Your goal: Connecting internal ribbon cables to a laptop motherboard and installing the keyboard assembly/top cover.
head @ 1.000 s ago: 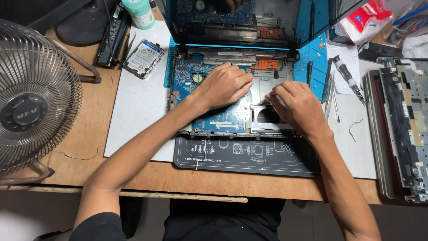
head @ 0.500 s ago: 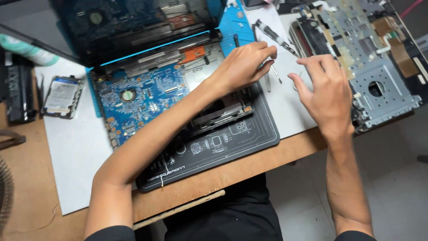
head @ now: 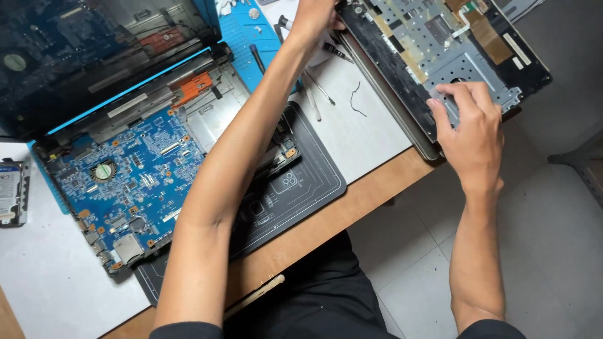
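A: Start at the left. What lies there?

B: A small drive (head: 11, 191) sits on the white mat (head: 44, 282) at the far left edge. Beside it is the opened laptop base with its blue motherboard (head: 119, 182) exposed, and a dark work mat (head: 295, 188) lies just beside and partly under it. Neither hand is on any of these.

A: So where are the hands?

B: Both are off to the right, at the detached laptop cover panel (head: 440, 56), which lies upside down at the table's right corner, overhanging the edge a little. Its long axis runs diagonally, from the upper middle of the view down toward the right.

A: Which hand is nearer to it?

B: Both touch it. The left hand (head: 314, 19) reaches across the blue mat (head: 251, 37) and the loose screwdrivers (head: 317, 85) to the panel's upper left corner. It is cut off by the top of the frame, so I cannot tell how far it is closed or whether it grips anything.

A: And the right?

B: The right hand (head: 471, 135) rests at the panel's near edge, fingers loosely spread and curved, fingertips (head: 449, 94) pressing on the metal plate. It is open, not clasped round anything.
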